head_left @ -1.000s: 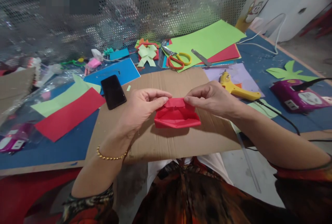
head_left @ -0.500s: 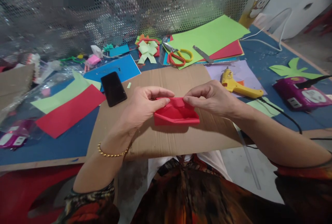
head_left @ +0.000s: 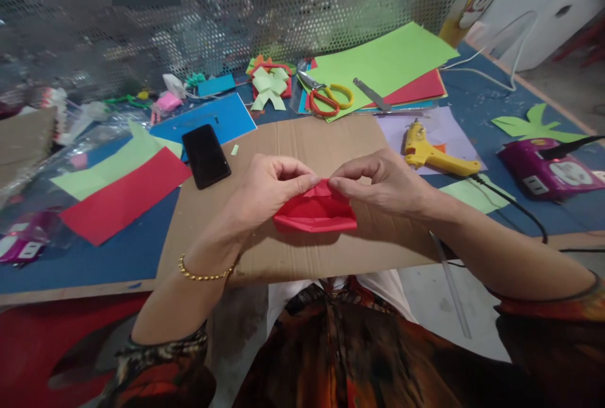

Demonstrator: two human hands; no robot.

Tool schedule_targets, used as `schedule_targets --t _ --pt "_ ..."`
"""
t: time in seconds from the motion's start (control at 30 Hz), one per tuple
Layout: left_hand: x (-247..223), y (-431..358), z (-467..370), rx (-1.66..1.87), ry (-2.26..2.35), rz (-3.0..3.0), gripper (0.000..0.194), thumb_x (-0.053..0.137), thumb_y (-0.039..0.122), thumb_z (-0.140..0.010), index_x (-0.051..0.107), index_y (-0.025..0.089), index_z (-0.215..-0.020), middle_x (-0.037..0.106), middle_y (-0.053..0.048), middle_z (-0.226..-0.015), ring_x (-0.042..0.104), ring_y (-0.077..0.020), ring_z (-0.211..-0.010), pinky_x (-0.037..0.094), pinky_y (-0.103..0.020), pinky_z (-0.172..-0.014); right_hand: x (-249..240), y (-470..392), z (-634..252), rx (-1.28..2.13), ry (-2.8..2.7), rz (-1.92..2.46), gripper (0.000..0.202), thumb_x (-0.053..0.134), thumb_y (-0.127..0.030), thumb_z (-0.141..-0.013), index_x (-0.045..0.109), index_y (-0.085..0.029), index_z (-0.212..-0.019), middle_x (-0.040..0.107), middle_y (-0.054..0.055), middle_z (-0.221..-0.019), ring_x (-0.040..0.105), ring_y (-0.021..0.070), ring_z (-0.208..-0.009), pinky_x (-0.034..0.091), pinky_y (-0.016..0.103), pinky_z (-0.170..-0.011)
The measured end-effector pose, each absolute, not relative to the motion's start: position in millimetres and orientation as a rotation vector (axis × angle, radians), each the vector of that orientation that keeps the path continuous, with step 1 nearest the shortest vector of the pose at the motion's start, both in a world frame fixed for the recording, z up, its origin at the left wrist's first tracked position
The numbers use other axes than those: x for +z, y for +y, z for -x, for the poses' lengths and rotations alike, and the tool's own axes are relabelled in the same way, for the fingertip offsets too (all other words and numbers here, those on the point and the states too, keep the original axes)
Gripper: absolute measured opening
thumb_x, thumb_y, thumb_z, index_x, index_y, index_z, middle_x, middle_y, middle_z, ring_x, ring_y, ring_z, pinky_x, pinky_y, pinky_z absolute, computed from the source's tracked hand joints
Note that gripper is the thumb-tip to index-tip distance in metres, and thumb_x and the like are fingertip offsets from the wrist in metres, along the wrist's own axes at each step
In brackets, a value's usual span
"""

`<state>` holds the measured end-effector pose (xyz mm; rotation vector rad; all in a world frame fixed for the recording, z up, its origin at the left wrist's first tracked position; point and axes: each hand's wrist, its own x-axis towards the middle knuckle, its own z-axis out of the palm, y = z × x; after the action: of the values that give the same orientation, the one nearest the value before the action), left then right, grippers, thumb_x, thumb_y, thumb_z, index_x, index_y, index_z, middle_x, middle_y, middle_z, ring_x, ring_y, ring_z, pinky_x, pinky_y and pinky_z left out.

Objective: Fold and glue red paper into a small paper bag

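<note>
A folded red paper box (head_left: 316,212), its open side facing me, is held just over a brown cardboard sheet (head_left: 283,263). My left hand (head_left: 271,187) pinches its far edge between thumb and fingers. Close beside it, my right hand (head_left: 378,181) pinches the same far edge, with both thumbs on the near side of the paper. Part of the box's left end is hidden behind my left hand. A black phone (head_left: 206,156) lies left of my left hand, and a yellow glue gun (head_left: 432,151) rests to the right of my right hand.
Scissors (head_left: 326,98) and a nail clipper (head_left: 372,94) lie on stacked coloured paper (head_left: 401,55) at the back. A purple power socket (head_left: 548,168) stands at right. Red paper (head_left: 125,197) and pale green paper (head_left: 104,171) lie left. A perforated metal screen (head_left: 265,11) runs behind.
Both thumbs have slid closer together along the box's far edge. The box has shifted slightly left and tilted, its left end lower. Other things lie as before, apart from a small view shift.
</note>
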<state>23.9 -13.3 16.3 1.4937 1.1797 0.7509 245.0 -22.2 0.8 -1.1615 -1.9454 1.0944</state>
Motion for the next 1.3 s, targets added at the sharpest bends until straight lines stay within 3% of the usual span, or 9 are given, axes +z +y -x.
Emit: schedule_targets --t 0.17,0.3,0.4,0.5,0.67,0.83,1.03,1.2,1.3 --pt "17.7 -12.4 -22.9 0.803 1.199 -1.561 0.019 0.084 0.035 -0.082 0.082 0.018 -0.074 0.077 -0.004 -0.072 0.064 -0.0131 -0.062 0.046 -0.022 -0.053 6.3 -22.4 -247.9 1.067 -1.910 1.163 0.065 0.063 -0.073 -0.095 0.060 -0.022 -0.055 0.051 0.001 -0.057 0.048 0.0134 -0.059 0.033 0.031 -0.056" --pt "16.8 -10.6 -22.9 0.831 1.218 -1.559 0.022 0.084 0.037 -0.081 0.081 0.017 -0.073 0.076 -0.004 -0.071 0.063 -0.0132 -0.061 0.045 -0.022 -0.052 10.2 -20.5 -253.8 1.152 -1.760 1.151 0.067 0.062 -0.086 -0.090 0.073 -0.026 -0.063 0.071 0.006 -0.070 0.063 0.0192 -0.069 0.048 0.034 -0.065" --pt "15.5 -10.9 -24.0 0.865 1.224 -1.525 0.021 0.084 0.036 -0.081 0.081 0.017 -0.073 0.076 -0.004 -0.071 0.063 -0.0132 -0.061 0.046 -0.022 -0.053 8.3 -18.7 -256.6 1.203 -1.770 1.161 0.060 0.070 -0.079 -0.088 0.072 -0.025 -0.061 0.072 0.005 -0.067 0.061 0.0179 -0.065 0.049 0.034 -0.065" --pt "15.4 -11.2 -24.4 0.881 1.237 -1.515 0.019 0.083 0.035 -0.081 0.081 0.017 -0.073 0.076 -0.003 -0.070 0.062 -0.0122 -0.061 0.045 -0.021 -0.053 4.7 -18.5 -256.2 1.245 -1.789 1.191 0.044 0.077 -0.061 -0.086 0.072 -0.024 -0.062 0.069 0.003 -0.064 0.057 0.0151 -0.061 0.044 0.032 -0.061" --pt "19.4 -9.6 -23.4 0.828 1.231 -1.558 0.019 0.082 0.034 -0.080 0.081 0.017 -0.072 0.077 -0.004 -0.071 0.063 -0.0125 -0.061 0.044 -0.021 -0.053 1.8 -19.5 -252.7 1.215 -1.718 1.218 0.027 0.073 -0.040 -0.082 0.071 -0.025 -0.060 0.068 0.002 -0.062 0.057 0.0158 -0.061 0.044 0.033 -0.062" --pt "24.1 -10.9 -23.9 0.828 1.237 -1.527 0.018 0.083 0.034 -0.078 0.081 0.017 -0.072 0.077 -0.004 -0.072 0.064 -0.0129 -0.062 0.046 -0.021 -0.054 -0.5 -18.8 -249.2 1.290 -1.626 1.213 0.027 0.072 -0.042 -0.077 0.070 -0.025 -0.055 0.071 0.003 -0.062 0.064 0.0185 -0.064 0.050 0.034 -0.068" --pt "23.8 -10.3 -23.7 0.834 1.206 -1.541 0.017 0.083 0.032 -0.077 0.082 0.017 -0.072 0.077 -0.004 -0.072 0.063 -0.0117 -0.062 0.046 -0.020 -0.054 -4.5 -22.4 -242.2 1.241 -1.458 1.251 0.018 0.071 -0.034 -0.070 0.073 -0.026 -0.055 0.071 0.003 -0.061 0.063 0.0197 -0.067 0.049 0.034 -0.068" --pt "24.7 -11.2 -24.5 0.869 1.220 -1.539 0.015 0.083 0.031 -0.078 0.082 0.017 -0.072 0.077 -0.003 -0.073 0.062 -0.0114 -0.063 0.046 -0.020 -0.055 -9.4 -21.1 -242.5 1.321 -1.403 1.197 0.021 0.073 -0.035 -0.075 0.071 -0.023 -0.058 0.069 0.003 -0.065 0.063 0.0179 -0.069 0.051 0.033 -0.072" --pt "24.0 -12.8 -24.4 0.890 1.232 -1.549 0.016 0.084 0.032 -0.079 0.082 0.017 -0.073 0.077 -0.003 -0.074 0.063 -0.0119 -0.064 0.049 -0.021 -0.057 -11.1 -19.6 -243.9 1.306 -1.398 1.195 0.037 0.070 -0.049 -0.087 0.070 -0.022 -0.062 0.071 0.005 -0.070 0.066 0.0189 -0.074 0.052 0.034 -0.078"
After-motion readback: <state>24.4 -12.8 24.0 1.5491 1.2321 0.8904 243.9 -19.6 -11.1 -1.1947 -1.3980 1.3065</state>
